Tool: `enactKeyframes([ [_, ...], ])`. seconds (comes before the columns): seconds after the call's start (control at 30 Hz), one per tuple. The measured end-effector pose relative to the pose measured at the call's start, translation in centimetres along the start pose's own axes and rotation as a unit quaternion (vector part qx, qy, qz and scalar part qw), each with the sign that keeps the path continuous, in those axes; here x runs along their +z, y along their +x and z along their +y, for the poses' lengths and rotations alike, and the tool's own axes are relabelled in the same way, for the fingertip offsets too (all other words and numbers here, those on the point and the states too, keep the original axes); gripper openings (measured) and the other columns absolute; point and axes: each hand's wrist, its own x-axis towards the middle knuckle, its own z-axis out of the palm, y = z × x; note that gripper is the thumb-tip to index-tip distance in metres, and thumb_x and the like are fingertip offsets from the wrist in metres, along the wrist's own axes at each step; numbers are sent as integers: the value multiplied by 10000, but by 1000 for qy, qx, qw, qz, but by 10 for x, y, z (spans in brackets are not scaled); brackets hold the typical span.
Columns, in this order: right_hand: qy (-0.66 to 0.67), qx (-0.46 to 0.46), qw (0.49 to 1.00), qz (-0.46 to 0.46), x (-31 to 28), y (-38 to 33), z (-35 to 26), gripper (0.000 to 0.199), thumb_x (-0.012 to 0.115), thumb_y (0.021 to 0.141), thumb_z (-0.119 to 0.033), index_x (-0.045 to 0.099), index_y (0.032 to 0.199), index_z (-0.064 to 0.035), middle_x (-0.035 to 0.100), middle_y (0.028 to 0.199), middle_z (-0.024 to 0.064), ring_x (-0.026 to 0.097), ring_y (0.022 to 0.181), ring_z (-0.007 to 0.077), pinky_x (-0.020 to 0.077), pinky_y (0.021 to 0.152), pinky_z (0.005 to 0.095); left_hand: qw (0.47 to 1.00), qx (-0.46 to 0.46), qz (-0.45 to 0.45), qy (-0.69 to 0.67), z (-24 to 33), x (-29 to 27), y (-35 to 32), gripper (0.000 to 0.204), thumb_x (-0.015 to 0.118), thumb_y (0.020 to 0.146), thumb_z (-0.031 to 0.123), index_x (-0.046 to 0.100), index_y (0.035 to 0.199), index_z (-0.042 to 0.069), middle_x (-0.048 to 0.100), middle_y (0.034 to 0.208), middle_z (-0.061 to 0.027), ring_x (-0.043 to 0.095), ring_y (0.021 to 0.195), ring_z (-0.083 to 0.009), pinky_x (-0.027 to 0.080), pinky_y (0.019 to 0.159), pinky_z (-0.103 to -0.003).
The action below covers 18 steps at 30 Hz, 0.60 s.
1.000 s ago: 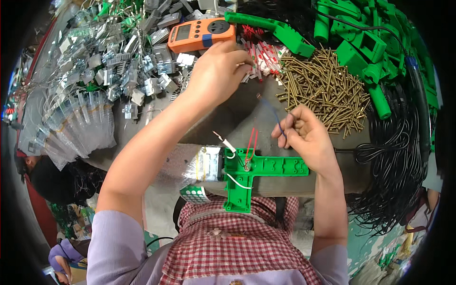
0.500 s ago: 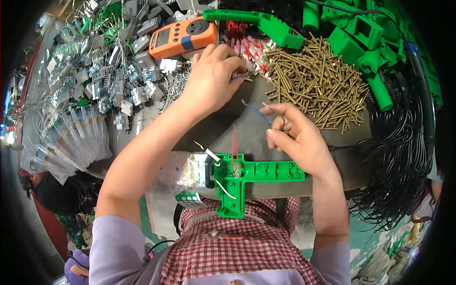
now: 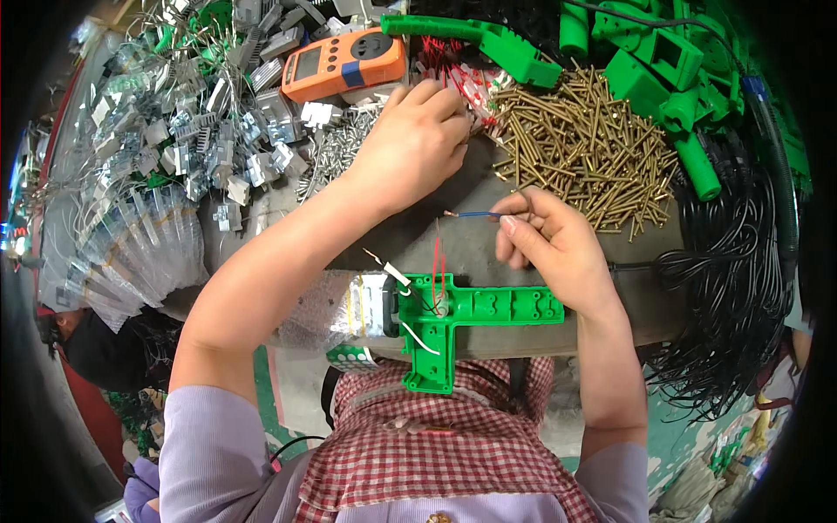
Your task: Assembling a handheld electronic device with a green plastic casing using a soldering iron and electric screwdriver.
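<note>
My right hand (image 3: 558, 253) is closed in a pinch on a blue wire (image 3: 475, 214), whose bare copper end points left. A darker strand loops up beside its fingers. My left hand (image 3: 418, 135) reaches forward to the red-and-white small parts (image 3: 478, 91), palm down with curled fingers; its fingertips are hidden, so what they hold cannot be seen. Below the hands lies a green plastic housing half (image 3: 506, 305), open side up, with thin red wires (image 3: 438, 257) and a white sleeved wire (image 3: 397, 274) rising out of it. A dark-and-silver part (image 3: 375, 305) adjoins its left side.
An orange meter (image 3: 344, 65) lies beyond my left hand, near silver screws (image 3: 336, 157). Brass-coloured screws (image 3: 588, 148) are heaped at right. Green housings (image 3: 654, 70), black cables (image 3: 732, 288), grey-and-silver components (image 3: 187, 131) and clear plastic bags (image 3: 131, 253) surround the work spot.
My left hand has shifted slightly right and its fingers have turned down over the small parts. The blue wire in my right hand has swung from slanting to nearly level.
</note>
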Motion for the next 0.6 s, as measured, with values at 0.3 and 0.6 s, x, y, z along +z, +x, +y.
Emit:
enactKeyframes([
  [0.3,-47,-47,987,148,15,-13,-21,154,569,955,-157,637,984,-22,549,646,-12,441,551,35,355,499,210,790,-348,-42,-503,38,-66,-40,121,655,870,37,632,968,-30,648,894,-27,597,800,-86,499,729,-236],
  [0.6,-143,-98,962,211,38,-25,-35,137,616,895,-68,681,1006,-22,586,677,8,482,593,27,398,527,212,955,-50,134,-259,81,-82,-50,204,719,737,-28,635,916,27,674,1098,-144,642,990,-290,510,844,-349],
])
